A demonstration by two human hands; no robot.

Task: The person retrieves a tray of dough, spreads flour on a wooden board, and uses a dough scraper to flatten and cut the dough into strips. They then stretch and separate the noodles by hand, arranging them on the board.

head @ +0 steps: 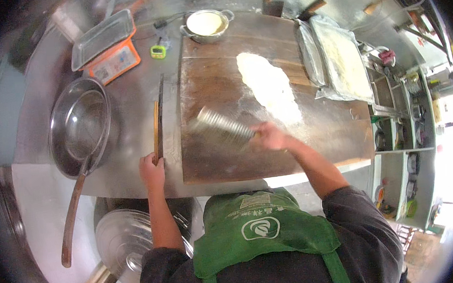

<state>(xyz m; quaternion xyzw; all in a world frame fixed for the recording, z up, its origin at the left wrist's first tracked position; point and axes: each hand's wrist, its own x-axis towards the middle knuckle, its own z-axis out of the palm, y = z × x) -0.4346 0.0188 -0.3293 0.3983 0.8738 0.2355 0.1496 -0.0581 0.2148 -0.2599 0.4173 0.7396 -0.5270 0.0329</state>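
My right hand (268,136) grips the handle of a brush (227,122), blurred by motion, over the front part of a wooden board (220,162). Beyond the brush, a long flat piece of pale dough (268,85) lies on the board with flour around it. Left of the board, my left hand (153,170) is closed around the near end of wooden chopsticks (155,127). A dark thin stick (161,106) lies close beside them; whether that hand also holds it, I cannot tell.
A metal pot (208,25) of pale contents stands at the board's back left. At left are a kitchen scale (114,62), a green timer (158,52) and a steel basin (58,136) with a long-handled ladle (73,219). Covered trays (343,62) sit at the back right, near knives (314,7).
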